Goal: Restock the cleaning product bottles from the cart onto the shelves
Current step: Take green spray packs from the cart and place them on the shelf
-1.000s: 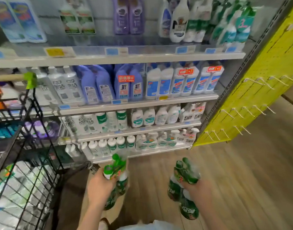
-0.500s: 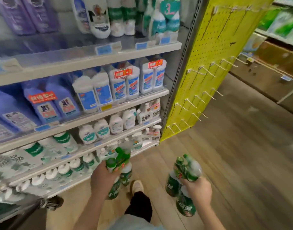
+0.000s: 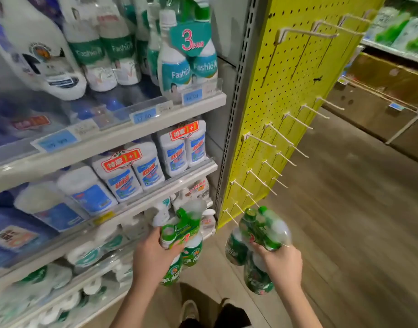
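View from above a person's own arms at the end of a store aisle, with stock being carried to the shelves. The left hand (image 3: 153,259) has its fingers curled round a shrink-wrapped pack of green bottles (image 3: 182,235), held close in front of the lower shelves (image 3: 25,275), near their right end. The right hand (image 3: 282,263) grips a second green pack (image 3: 260,233) by its upper part, out over the wooden floor (image 3: 345,209) beside a yellow pegboard (image 3: 286,91) of bare hooks. Neither pack is on a shelf yet. This looks like the carry-and-place step. The next move likely calls for finding a gap low down and setting the left pack in upright. The top shelf (image 3: 179,114) holds white and teal spray bottles (image 3: 179,72). The middle shelf (image 3: 179,183) holds white bottles with blue labels (image 3: 141,171), paired under red tags. The lower shelves hold blurred white pump bottles (image 3: 85,254). The cart is out of view.
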